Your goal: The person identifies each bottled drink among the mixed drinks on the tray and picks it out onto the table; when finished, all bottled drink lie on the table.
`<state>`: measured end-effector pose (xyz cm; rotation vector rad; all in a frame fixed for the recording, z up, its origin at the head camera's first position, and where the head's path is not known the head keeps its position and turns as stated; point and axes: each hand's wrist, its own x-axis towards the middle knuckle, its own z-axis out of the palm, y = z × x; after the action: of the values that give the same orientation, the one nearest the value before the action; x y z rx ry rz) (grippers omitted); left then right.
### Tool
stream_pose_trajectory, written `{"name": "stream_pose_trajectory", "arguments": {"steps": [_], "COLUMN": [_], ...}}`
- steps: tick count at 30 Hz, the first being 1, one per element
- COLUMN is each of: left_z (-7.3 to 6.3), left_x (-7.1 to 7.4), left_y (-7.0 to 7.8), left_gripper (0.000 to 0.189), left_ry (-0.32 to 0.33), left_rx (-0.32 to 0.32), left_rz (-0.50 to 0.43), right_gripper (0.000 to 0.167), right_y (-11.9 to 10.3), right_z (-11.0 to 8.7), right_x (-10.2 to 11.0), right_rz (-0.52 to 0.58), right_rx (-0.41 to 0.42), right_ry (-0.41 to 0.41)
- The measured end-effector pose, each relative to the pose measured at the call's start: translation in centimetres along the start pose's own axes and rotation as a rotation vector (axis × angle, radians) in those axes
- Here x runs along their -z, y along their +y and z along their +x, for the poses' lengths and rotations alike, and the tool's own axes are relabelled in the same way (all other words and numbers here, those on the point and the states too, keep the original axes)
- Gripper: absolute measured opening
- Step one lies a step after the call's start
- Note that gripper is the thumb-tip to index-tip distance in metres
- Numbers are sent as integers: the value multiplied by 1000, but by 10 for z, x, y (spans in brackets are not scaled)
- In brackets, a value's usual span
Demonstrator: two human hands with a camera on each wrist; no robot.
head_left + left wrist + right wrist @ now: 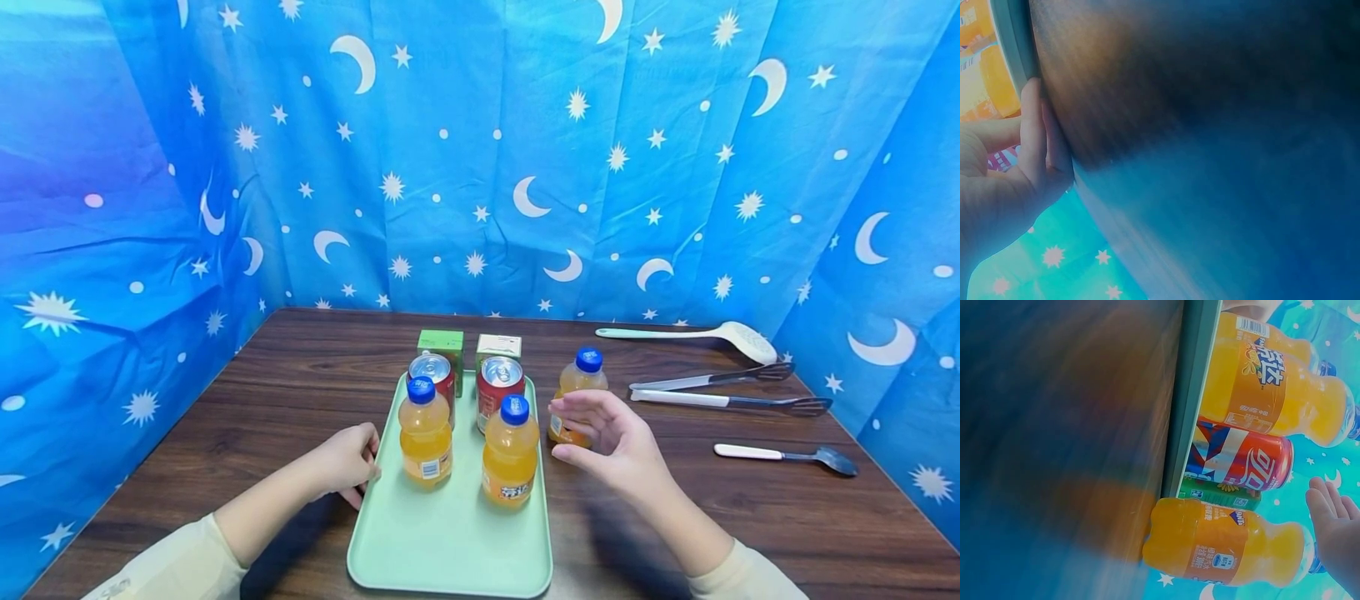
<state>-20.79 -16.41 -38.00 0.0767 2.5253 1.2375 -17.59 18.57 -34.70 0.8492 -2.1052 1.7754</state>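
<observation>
Orange bottle (582, 381) stands beyond the right hand's (621, 437) parted fingers (595, 402); left hand (347, 458) grips the tray (442, 550).

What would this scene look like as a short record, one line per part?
Left hand: touching the edge of the green tray
Right hand: raised near a drink bottle outside the tray
On tray: two more drink bottles, two red cans
Tray's far end: two boxes behind the cans
Table: dark wood, kitchen tools at right
Backdrop: blue cloth with moons and stars
</observation>
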Motion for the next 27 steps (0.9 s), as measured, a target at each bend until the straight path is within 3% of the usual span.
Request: {"name": "stream_pose_trajectory", "arguments": {"steps": [9, 27], "left_z": [-1, 0], "left_x": [0, 1], "left_y": [1, -1], "left_gripper": [21, 22], "left_ry": [1, -15], "left_rx": [-3, -15], "left_rz": [2, -9], "right_gripper": [55, 57], "right_y": [0, 1], "right_z": [1, 2], "right_x": [-4, -9], "right_rz": [11, -5], "right_rx": [21, -39], "right_ry": [0, -25]}}
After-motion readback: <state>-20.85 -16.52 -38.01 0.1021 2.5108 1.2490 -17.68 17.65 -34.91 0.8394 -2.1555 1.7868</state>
